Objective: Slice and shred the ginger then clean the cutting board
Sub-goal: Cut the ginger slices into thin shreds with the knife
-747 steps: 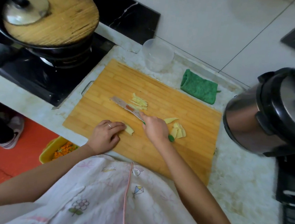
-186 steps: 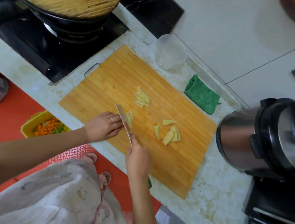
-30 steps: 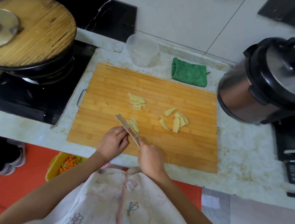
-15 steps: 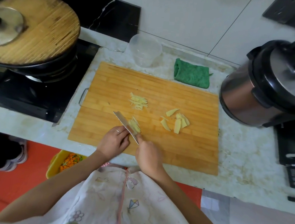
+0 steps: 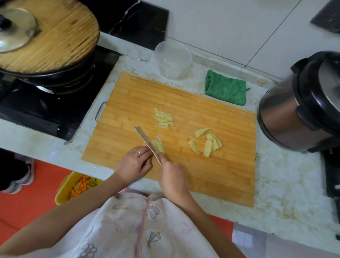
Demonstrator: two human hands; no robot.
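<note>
Since the first picture a second small heap of shreds (image 5: 159,144) has come up on the board (image 5: 212,173). It lies against the right face of the knife (image 5: 146,142), just ahead of both hands. The right hand (image 5: 171,180) grips the handle, fingers wrapped round it, and the blade slants away to the upper left with its edge down on the wood. The left hand (image 5: 134,162) sits just left of the blade with bent fingers and knuckles close to the steel; any ginger under them is hidden. An older pile (image 5: 163,119) lies farther back. Uncut slices (image 5: 207,142) lie well to the right. A green cloth (image 5: 226,90) lies behind the board.
</note>
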